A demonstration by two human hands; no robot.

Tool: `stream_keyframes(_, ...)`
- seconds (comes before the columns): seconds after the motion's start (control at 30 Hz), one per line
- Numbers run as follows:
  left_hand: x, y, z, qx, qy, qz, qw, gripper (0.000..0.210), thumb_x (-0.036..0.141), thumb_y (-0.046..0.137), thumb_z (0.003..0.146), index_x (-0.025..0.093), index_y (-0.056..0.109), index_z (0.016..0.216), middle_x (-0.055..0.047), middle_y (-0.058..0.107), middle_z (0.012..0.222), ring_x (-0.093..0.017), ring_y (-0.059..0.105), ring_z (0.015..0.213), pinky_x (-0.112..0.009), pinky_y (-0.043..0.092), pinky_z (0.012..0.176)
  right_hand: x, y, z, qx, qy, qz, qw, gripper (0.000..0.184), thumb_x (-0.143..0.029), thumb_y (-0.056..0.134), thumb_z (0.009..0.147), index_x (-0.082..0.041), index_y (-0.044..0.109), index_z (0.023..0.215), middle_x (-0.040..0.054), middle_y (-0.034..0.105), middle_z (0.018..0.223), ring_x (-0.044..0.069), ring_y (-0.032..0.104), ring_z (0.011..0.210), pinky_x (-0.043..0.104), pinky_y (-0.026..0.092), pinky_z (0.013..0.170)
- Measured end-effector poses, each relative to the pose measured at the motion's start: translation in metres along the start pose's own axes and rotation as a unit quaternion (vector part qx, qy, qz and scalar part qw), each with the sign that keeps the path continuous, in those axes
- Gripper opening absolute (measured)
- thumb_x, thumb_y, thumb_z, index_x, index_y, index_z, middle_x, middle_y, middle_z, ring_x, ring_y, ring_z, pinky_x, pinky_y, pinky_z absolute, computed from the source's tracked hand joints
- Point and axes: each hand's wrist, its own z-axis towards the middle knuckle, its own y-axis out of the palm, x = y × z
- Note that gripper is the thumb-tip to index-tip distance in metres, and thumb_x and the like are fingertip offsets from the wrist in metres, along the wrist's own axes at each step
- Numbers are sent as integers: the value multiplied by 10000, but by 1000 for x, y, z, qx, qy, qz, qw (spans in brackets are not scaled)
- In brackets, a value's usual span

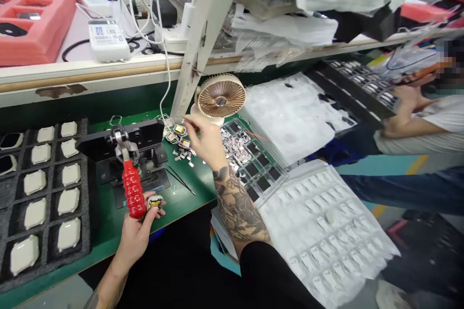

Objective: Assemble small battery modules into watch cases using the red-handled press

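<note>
At eight o'clock: pinching watch case (155,203) in left hand (136,234) | probably light, stiff, fragile inside; hold rim | right hand (208,141): cannot tell grip

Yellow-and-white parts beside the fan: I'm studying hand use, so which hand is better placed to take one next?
Probably the right hand: its fingers appear close beside the yellow-and-white parts. The left hand is farther off and holds a small case.

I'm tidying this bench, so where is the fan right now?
In the head view, the fan stands just above centre, right of the slanting white post and just beyond the right hand.
</note>
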Motion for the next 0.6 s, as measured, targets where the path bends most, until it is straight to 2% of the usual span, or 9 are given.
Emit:
stream_keyframes(0.07, 2, 0, 0, 3, -1, 3, 1000, 306, 431, 708, 1083, 194, 708, 1276, -125, 835, 1161, -233, 807, 909, -362, 654, 836, 25, -32, -25, -27, 39, -69, 997, 297, -267, 596, 1063, -232, 810, 1265, 86, 841, 1218, 263, 782, 1082, 434, 602, 1002)
stream_keyframes(0.13, 4, 0, 0, -9, -2, 11, 1000, 277, 425, 707, 1083, 192, 719, 1233, -127, 831, 1182, -235, 805, 922, -361, 656, 844, 50, -62, -46, -94, 79, -164, 979, 288, -215, 598, 1043, -235, 827, 1217, 102, 837, 1188, 277, 777, 1051, 419, 588, 962)
stream_keyframes(0.23, 3, -2, -1, -28, -9, 17, 999, 289, 424, 702, 1085, 192, 720, 1256, -132, 829, 1210, -249, 808, 950, -371, 659, 857, 75, -85, -64, -189, 107, -270, 938, 280, -162, 593, 1033, -228, 843, 1140, 125, 821, 1110, 279, 757, 1018, 394, 558, 927)
stream_keyframes(0.33, -1, -4, -2, -27, -10, 17, 999, 300, 423, 709, 1079, 193, 717, 1271, -140, 823, 1248, -258, 811, 963, -378, 660, 855, 86, -81, -65, -215, 85, -274, 933, 293, -143, 600, 1027, -224, 827, 1193, 119, 800, 1153, 274, 728, 1096, 384, 540, 977)
stream_keyframes(0.47, -3, -4, -3, -25, -6, 27, 999, 288, 415, 698, 1088, 201, 713, 1279, -132, 826, 1235, -254, 806, 975, -380, 654, 881, 88, -61, -50, -201, 55, -282, 936, 288, -159, 575, 1046, -203, 798, 1223, 141, 779, 1222, 297, 682, 1160, 403, 510, 1001)
stream_keyframes(0.6, -1, -3, -4, -27, -9, 31, 999, 292, 422, 691, 1091, 212, 716, 1292, -124, 825, 1228, -253, 803, 987, -380, 646, 890, 89, -44, -33, -186, 65, -318, 927, 268, -194, 608, 1030, -164, 754, 1253, 189, 774, 1228, 332, 655, 1165, 419, 482, 974)
